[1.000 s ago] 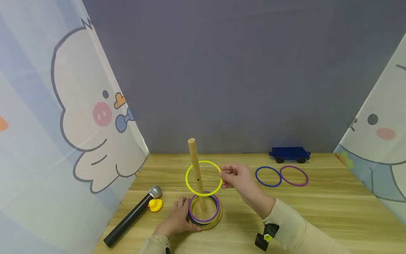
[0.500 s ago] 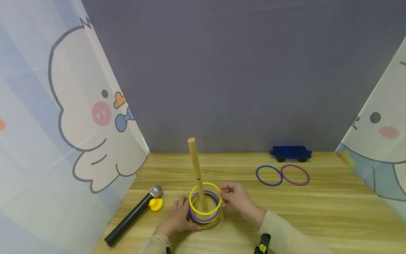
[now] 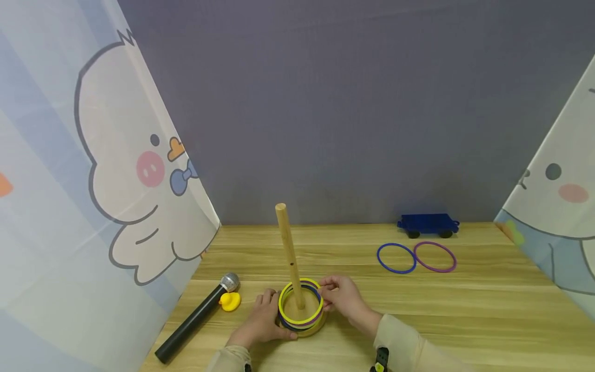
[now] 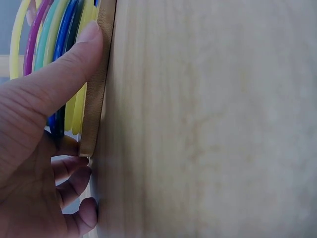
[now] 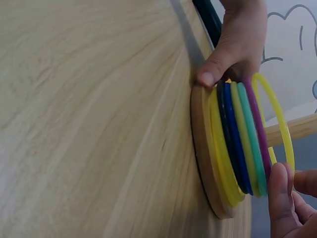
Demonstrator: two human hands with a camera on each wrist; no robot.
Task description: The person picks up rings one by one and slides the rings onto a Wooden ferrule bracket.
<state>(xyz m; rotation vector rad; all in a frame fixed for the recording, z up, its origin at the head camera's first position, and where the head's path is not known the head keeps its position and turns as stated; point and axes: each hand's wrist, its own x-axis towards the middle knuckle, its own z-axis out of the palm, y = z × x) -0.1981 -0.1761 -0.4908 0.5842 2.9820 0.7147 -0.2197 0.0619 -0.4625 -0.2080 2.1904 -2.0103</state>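
A wooden peg (image 3: 289,245) stands upright on a round wooden base (image 5: 200,141). Several coloured rings lie stacked round it, with a purple ring (image 5: 257,126) uppermost in the pile. Over them a yellow ring (image 5: 281,119) encircles the peg, slightly tilted, with part of it apart from the purple one. My right hand (image 3: 345,300) pinches this yellow ring at its right side between thumb and fingers. On the left side, my left hand (image 3: 262,321) grips the base's edge. Its thumb (image 4: 74,67) lies along the rings and base in the left wrist view.
A black microphone (image 3: 194,323) lies at the left beside a yellow toy duck (image 3: 230,301). Toward the back right, a blue ring (image 3: 396,272) and another purple ring (image 3: 436,270) lie touching on the table. Behind them stands a blue toy wagon (image 3: 427,223) near the grey backdrop.
My right hand has lowered the yellow ring along the peg, from about mid-height down to the top of the stack. The left hand stays at the base.
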